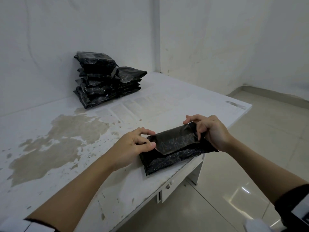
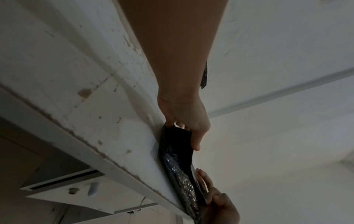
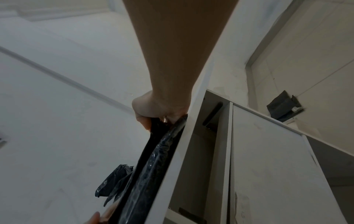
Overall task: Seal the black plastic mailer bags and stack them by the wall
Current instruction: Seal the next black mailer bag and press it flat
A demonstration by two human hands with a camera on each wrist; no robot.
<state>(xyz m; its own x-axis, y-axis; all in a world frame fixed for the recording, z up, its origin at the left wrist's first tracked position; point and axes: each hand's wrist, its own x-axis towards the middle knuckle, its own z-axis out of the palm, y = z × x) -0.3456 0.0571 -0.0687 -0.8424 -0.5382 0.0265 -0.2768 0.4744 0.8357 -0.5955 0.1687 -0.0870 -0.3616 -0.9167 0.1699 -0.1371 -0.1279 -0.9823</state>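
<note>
No readable text, labels, brand names, numbers or signs in any view. Black mailer bag [image 1: 173, 148] at near right corner of desk [image 1: 70, 148]: glossy plastic, pale speckles only, no lettering legible. Stack of black mailer bags [image 1: 103, 81] at far left by wall: shiny, no print visible. Desk surface shows faint pale rectangular marks and brown worn patches, no words in them. Both wrist views dim, nothing legible.
</note>
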